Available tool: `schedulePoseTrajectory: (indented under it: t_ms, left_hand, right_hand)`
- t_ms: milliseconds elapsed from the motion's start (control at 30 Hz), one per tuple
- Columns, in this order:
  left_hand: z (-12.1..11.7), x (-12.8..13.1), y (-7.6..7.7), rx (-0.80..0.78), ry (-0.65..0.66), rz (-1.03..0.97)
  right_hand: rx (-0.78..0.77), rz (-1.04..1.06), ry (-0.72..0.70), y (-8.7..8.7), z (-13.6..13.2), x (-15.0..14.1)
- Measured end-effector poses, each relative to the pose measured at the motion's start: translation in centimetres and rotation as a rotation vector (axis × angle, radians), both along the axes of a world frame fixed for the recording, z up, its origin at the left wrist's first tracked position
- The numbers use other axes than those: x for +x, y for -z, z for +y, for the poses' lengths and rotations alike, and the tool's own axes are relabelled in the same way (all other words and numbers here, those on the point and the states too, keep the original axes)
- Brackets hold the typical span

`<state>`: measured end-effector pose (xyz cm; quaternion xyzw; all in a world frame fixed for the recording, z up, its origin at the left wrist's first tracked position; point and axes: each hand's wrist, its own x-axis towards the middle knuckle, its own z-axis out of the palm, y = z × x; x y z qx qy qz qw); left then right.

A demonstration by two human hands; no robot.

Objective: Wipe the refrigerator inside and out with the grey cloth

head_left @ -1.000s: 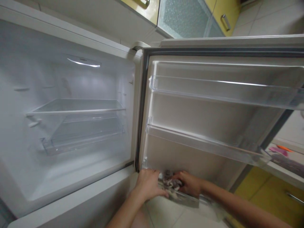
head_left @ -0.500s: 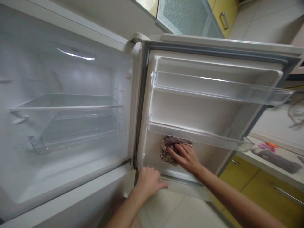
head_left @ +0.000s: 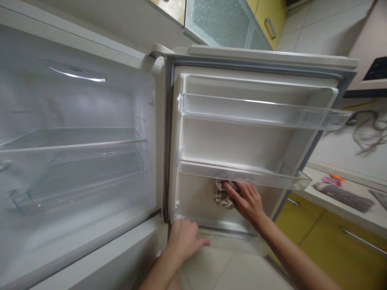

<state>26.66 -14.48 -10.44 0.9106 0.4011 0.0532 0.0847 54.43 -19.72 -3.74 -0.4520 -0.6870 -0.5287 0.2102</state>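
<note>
In my right hand (head_left: 249, 199) is a crumpled, patterned brown-and-white cloth (head_left: 222, 195), pressed against the inner panel of the open fridge door (head_left: 196, 191), just under the middle clear door bin (head_left: 242, 174). My left hand (head_left: 184, 237) is lower down near the hinge side, its fingers curled over the rim of the bottom clear door bin (head_left: 229, 237) and its thumb sticking out to the right. The fingertips of that hand are hidden.
The lit fridge compartment (head_left: 90, 217) opens on the left, with a glass shelf (head_left: 81, 137) and a clear drawer (head_left: 87, 173). An upper door bin (head_left: 256, 112) spans the door. At right, a counter (head_left: 320, 171) bears a grey cloth (head_left: 344, 196) above yellow cabinets (head_left: 320, 233).
My right hand has slid the cloth rightward along the door panel, closer beneath the middle bin. My left hand stays at the bottom bin. The view has shifted slightly to the right.
</note>
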Motion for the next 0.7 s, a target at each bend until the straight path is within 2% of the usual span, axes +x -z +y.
schedulePoseTrajectory:
  t_ms: [67,133,200,267,367,433,500,567,700]
  left_hand:
    - [0.1,0.1,0.0,0.005,0.010,-0.004]
    - [0.2,0.2,0.0,0.008,0.017,-0.004]
    - [0.2,0.4,0.0,0.009,0.020,0.000]
    - [0.2,0.5,-0.1,0.002,0.015,0.006]
    - [0.1,0.7,-0.1,0.002,0.005,0.005]
    - [0.1,0.6,-0.2,0.003,0.001,0.005]
    - [0.0,0.5,-0.3,-0.002,0.000,0.007]
    - [-0.1,0.3,-0.4,-0.018,0.002,0.005]
    - [-0.4,0.1,-0.4,0.016,0.007,-0.126]
  right_hand:
    - [0.030,0.075,0.093,0.6,-2.9,3.2]
    - [-0.023,0.158,0.164,1.1,-5.1,5.0]
    - [-0.171,0.236,0.209,1.8,-6.3,5.4]
    - [-0.397,0.317,0.246,2.6,-6.5,4.6]
    - [-0.868,0.499,0.288,3.8,-5.0,3.1]
    - [-1.186,0.624,0.253,4.3,-3.3,2.6]
    - [-1.397,0.693,0.179,4.6,-1.3,2.2]
    - [-1.500,0.691,0.094,5.0,0.8,1.4]
    - [-1.523,0.685,-0.087,6.3,4.3,-3.0]
